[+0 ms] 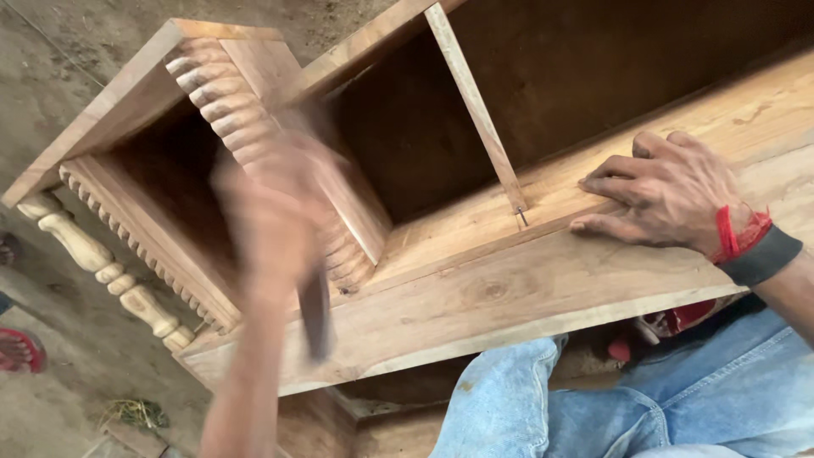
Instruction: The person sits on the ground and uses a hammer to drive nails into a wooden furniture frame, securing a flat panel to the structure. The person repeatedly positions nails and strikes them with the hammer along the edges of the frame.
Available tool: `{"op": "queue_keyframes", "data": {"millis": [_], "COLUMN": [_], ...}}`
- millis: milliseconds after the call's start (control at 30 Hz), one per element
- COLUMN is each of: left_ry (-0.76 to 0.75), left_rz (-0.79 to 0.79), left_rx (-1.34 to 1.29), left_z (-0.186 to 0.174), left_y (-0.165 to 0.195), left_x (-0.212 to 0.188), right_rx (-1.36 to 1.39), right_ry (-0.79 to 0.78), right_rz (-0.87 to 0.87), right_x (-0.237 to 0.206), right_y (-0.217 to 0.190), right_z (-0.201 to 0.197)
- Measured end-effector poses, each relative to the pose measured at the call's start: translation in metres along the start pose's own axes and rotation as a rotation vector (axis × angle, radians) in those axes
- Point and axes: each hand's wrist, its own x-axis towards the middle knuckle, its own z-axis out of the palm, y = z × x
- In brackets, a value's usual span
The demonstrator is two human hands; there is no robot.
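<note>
My left hand (271, 220) is motion-blurred at centre-left, fist closed round a dark tool handle (315, 314), prob. a hammer. My right hand (666, 193) lies open, flat on the wooden cabinet frame (509, 288) at right, near a thin divider slat (475, 110) w/ a nail (522, 217). I judge the frame heavy, stiff, rough; best held by its thick near rail.

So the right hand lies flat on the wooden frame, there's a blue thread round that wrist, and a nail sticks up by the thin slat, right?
Not quite: the thread is red, not blue, as the head view shows. The right hand does lie flat on the frame, and a nail sticks up by the slat.
</note>
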Motion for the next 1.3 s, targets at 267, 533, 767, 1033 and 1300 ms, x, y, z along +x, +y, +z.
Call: {"op": "queue_keyframes", "data": {"millis": [267,533,767,1033,1300], "left_ry": [-0.080,-0.679,-0.190,-0.523,-0.677], "left_rz": [-0.312,0.428,-0.013,0.380,-0.287], "left_rx": [0.339,0.467,0.596,0.370,0.359], "left_z": [-0.019,0.018,-0.017,-0.018,0.039], "left_y": [0.018,-0.030,-0.073,-0.040,0.019], "left_x": [0.006,-0.039,-0.008,-0.014,-0.030], "right_rx": [0.002,-0.017,-0.024,-0.025,-0.012], "right_ry": [0.059,0.015,0.044,0.005,0.009], "right_rz": [-0.018,-0.015,0.019,0.015,-0.002], "right_x": [0.000,-0.004,-0.003,-0.001,0.000], "right_y": [0.003,0.006,0.003,0.006,0.003], "right_z": [0.002,0.009,0.009,0.005,0.001]}}
